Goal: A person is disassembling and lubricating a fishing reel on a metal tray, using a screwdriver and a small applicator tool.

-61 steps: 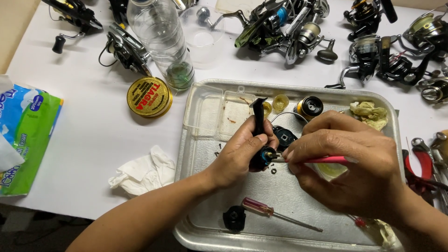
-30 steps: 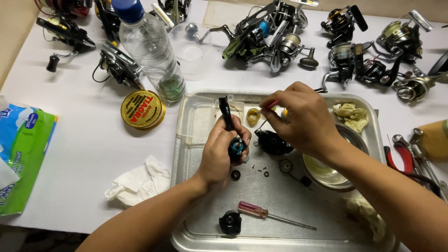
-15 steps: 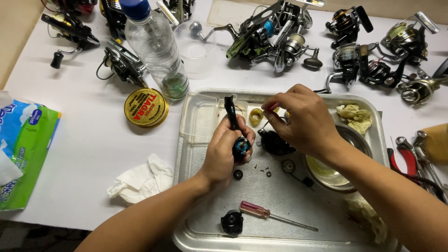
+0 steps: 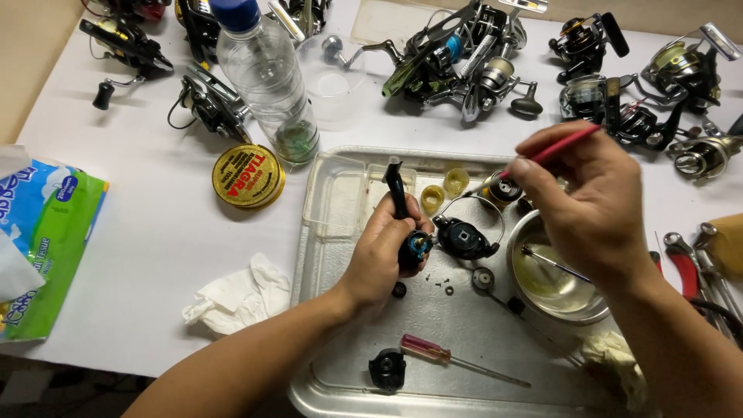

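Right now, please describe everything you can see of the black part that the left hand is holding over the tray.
The black reel body looks like moulded plastic or coated metal: a slim stem pointing up and away, and a round housing below, open, showing blue and brass-coloured gears. The left hand grips it, fingers wrapped around the housing. It is held above the metal tray, beside a black side cover.

Rectangular metal tray (image 4: 340, 391) on white table (image 4: 147, 224), black reel body (image 4: 408, 224) in left hand (image 4: 383, 251) over tray, round steel bowl (image 4: 526, 298) right of it, red-handled screwdriver (image 4: 457, 360) nearer, round yellow tin (image 4: 248, 176) left of tray, clear plastic bottle (image 4: 267, 85) behind tin.
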